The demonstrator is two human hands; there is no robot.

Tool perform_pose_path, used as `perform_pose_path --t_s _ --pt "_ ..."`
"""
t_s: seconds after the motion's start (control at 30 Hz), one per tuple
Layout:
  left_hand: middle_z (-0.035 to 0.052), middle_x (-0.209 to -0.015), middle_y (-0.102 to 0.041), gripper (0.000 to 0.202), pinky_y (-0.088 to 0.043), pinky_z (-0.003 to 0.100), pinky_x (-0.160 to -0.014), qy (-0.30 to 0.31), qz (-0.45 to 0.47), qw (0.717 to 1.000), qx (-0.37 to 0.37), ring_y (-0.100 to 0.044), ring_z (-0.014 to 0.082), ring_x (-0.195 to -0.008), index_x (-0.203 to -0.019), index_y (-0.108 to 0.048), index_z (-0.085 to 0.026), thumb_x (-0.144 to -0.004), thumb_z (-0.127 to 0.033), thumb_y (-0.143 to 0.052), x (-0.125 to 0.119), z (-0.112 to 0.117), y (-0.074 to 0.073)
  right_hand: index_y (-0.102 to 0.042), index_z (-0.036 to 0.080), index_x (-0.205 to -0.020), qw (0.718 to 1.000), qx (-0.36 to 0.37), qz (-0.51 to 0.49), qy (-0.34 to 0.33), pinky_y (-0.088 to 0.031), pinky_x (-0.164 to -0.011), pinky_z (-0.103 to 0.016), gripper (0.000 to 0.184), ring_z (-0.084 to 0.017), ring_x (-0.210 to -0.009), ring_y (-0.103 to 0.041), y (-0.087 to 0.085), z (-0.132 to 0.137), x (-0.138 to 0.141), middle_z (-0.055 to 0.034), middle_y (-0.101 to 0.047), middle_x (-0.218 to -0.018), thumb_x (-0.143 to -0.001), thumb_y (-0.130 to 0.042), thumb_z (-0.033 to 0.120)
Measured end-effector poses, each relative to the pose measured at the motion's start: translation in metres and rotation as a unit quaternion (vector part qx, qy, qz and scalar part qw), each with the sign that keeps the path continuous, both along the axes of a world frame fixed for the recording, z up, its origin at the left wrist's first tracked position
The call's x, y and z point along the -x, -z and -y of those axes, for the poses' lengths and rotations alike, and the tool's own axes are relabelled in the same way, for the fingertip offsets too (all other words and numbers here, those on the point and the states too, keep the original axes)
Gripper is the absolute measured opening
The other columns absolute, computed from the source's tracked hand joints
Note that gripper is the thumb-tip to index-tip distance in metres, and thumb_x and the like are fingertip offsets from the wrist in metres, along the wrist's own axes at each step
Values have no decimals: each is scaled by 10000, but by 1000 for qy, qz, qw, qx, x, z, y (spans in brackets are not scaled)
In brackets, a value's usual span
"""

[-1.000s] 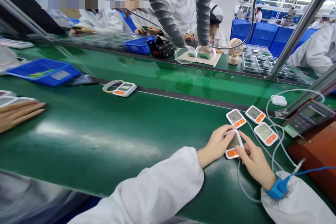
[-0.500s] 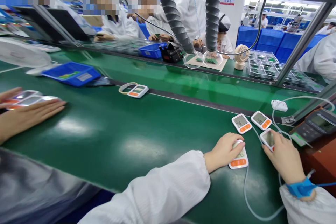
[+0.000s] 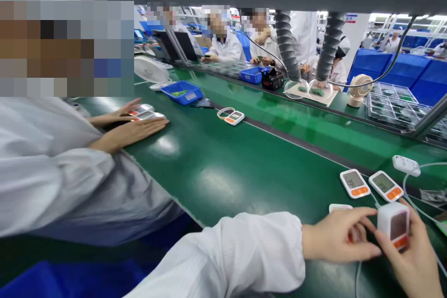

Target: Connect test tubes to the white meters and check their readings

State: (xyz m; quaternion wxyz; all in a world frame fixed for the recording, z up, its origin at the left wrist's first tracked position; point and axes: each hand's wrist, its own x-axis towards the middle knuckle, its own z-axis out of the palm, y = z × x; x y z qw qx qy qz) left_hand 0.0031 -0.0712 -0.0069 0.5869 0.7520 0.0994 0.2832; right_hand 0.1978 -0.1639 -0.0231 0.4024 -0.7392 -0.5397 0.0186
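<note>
My right hand (image 3: 417, 260) holds a white monitor unit (image 3: 394, 223) with a grey screen and an orange button, lifted upright off the green belt (image 3: 244, 172). My left hand (image 3: 340, 240) lies flat over a second unit (image 3: 340, 206) on the belt, fingers stretched out and touching the lifted unit. Only the second unit's white top edge and a bit of orange show. Two more units (image 3: 354, 183) (image 3: 386, 185) lie face up just beyond my hands. A thin white tube (image 3: 356, 277) runs off below my left hand.
A white plug block (image 3: 405, 164) with a cable sits at the far right. A co-worker's hands (image 3: 136, 125) rest on units at left. Mid-belt lie another unit (image 3: 234, 118) and a tape ring (image 3: 223, 112). Beyond are a blue bin (image 3: 183, 91), fans, extraction hoses (image 3: 288, 46) and clear trays (image 3: 394, 102).
My right hand has picked a unit up off the belt and stood it upright. My left hand has stretched toward it. The view has swung right, and the co-worker at left now fills more of it.
</note>
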Motion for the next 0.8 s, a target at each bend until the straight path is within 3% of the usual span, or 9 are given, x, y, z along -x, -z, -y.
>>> perform_pose_path --t_s 0.1,0.23,0.37,0.5,0.6,0.73,0.8 --pt "87 -996 -674 984 -531 253 -630 49 -4 991 125 -651 164 -747 -1442 -387 -200 -619 -467 -857 -4 10 5 -480 158 -1381 999 -10 -34 -20 -502 -816 -365 765 -327 -1079 -606 8 7 13 -146 -569 -1297 -830 -583 680" --pt "106 -1088 -644 899 -540 273 -689 13 40 966 256 -648 164 -830 -1420 -413 -236 -666 -499 -828 -8 6 10 -619 199 -1196 998 19 -58 -4 -527 -729 -344 573 -296 -923 -653 -3 12 32 -102 -668 -1053 -923 -446 673" --pt "118 -1096 -636 1030 -525 247 -580 4 51 933 356 -617 113 -674 -1477 -325 -290 -624 -520 -856 -8 -1 10 -489 232 -1422 987 106 -110 43 -465 -515 -300 663 -235 -598 -625 -20 15 48 -25 -646 -725 -957 -363 686" --pt "101 -1059 -622 1051 -494 212 -530 25 46 936 347 -583 89 -631 -1500 -293 -320 -632 -495 -860 -7 -2 6 -497 203 -1414 984 118 -130 28 -457 -496 -286 689 -232 -580 -622 -21 17 49 -35 -661 -711 -952 -369 698" --pt "73 -982 -605 1108 -491 218 -526 49 24 946 319 -586 110 -654 -1524 -238 -315 -625 -460 -870 -6 -3 3 -543 201 -1363 988 101 -118 24 -431 -451 -277 674 -226 -578 -617 -16 16 44 -71 -698 -843 -941 -395 705" --pt "10 -844 -586 1180 -511 265 -560 87 9 959 271 -583 122 -618 -1548 -101 -323 -648 -399 -859 -3 -5 4 -461 175 -1446 983 75 -165 1 -514 -530 -267 691 -204 -629 -633 -13 15 45 -105 -683 -1061 -960 -413 664" --pt "2 -823 -579 1096 -504 265 -568 81 6 970 228 -571 113 -591 -1547 -96 -315 -713 -373 -805 -1 -4 5 -440 157 -1462 980 68 -188 -12 -524 -534 -266 689 -196 -599 -619 -12 14 46 -94 -687 -975 -971 -419 640"
